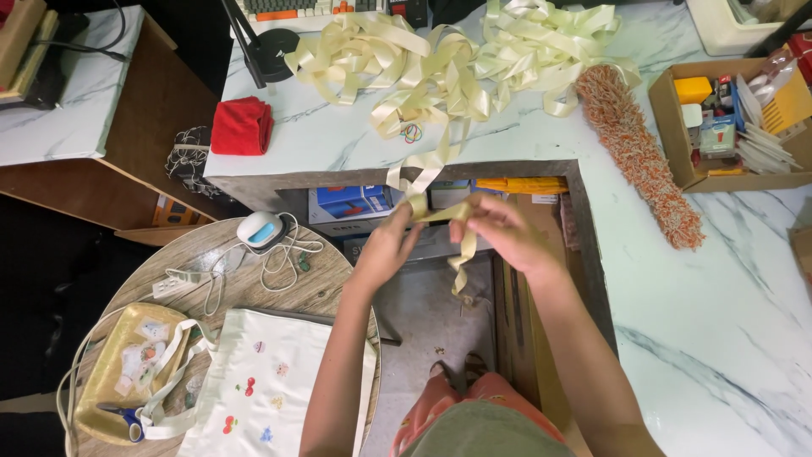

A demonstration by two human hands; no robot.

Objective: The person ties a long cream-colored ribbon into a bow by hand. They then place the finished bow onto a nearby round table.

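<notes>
A long cream satin ribbon [440, 76] lies in a loose tangled heap on the white marble desk [702, 279] and trails over the desk's front edge down to my hands. My left hand [391, 244] pinches the ribbon near a fold. My right hand [499, 228] grips the same strip just to the right, and a short curled end hangs below it. Both hands are held in front of the desk's cut-out, above my knees.
An orange shaggy roller [640, 156] lies right of the heap. A cardboard box [732, 123] of small items sits at the far right. A red cloth [242, 125] rests at the desk's left corner. A round wooden table [211, 288] holds a white tote bag, a gold pouch, scissors and cables.
</notes>
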